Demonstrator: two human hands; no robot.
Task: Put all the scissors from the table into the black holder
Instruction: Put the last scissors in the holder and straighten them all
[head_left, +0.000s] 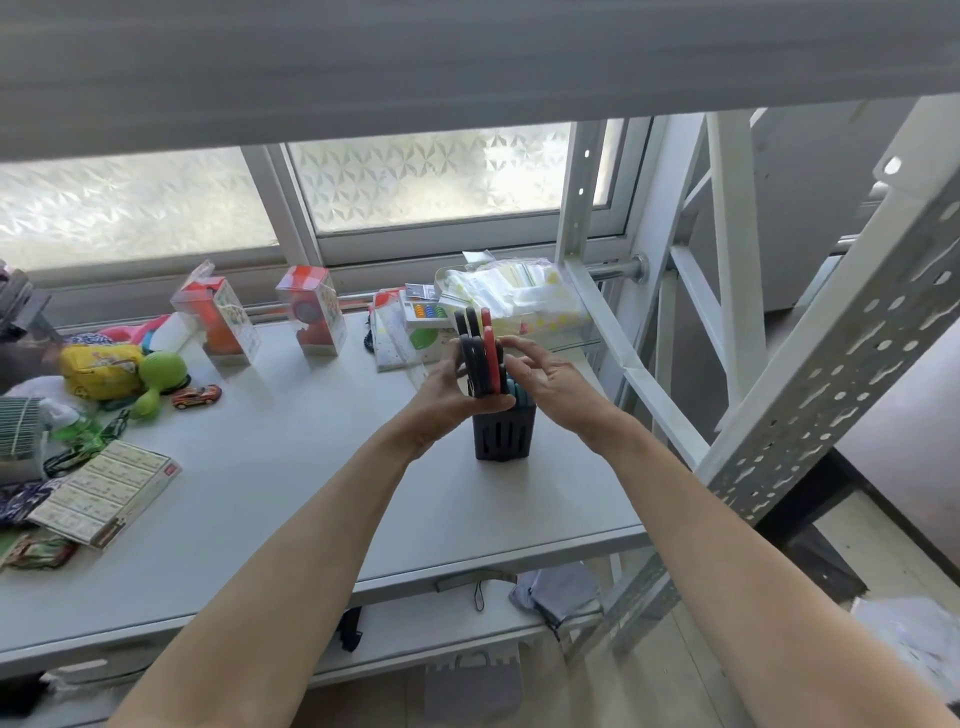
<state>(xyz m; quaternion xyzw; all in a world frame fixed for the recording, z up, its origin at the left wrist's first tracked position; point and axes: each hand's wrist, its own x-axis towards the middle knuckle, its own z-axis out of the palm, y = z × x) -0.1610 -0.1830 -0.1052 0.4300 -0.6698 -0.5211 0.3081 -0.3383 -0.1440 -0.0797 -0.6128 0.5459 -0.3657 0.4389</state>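
Observation:
A black slotted holder (503, 435) stands upright on the white table (291, 467), right of centre. Several scissors (480, 353) with black and red handles stick up out of it, handles on top; a teal handle (514, 391) shows low at its right rim. My left hand (449, 392) wraps the black handles from the left. From the right, my right hand (540, 371) has its fingertips on the red handle. The blades are hidden inside the holder.
Boxed toys (218, 325) (311, 312) stand at the back by the window. Soft toys, a toy car (196, 396) and a flat carton (106, 491) lie at the left. A bag of packets (514, 293) sits behind the holder. A metal rack upright (810, 395) rises at the right.

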